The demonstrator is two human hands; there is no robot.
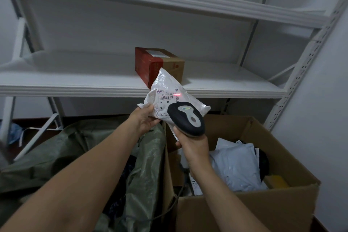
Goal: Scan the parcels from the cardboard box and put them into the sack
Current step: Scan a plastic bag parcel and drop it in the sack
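My left hand (146,118) grips a white plastic parcel (169,88) by its lower left edge and holds it upright above the gap between sack and box. My right hand (192,144) grips a black and grey barcode scanner (186,118) just below the parcel. A red scan line falls on the parcel's label, right of the barcode. The green woven sack (79,149) lies open at the lower left. The cardboard box (250,207) at the lower right holds several pale parcels (237,165).
A white metal shelf rack (75,84) stands behind, with a red and brown carton (156,64) on its middle shelf. A perforated rack post (301,73) rises at the right beside a white wall. The scanner's cable (175,201) hangs down between sack and box.
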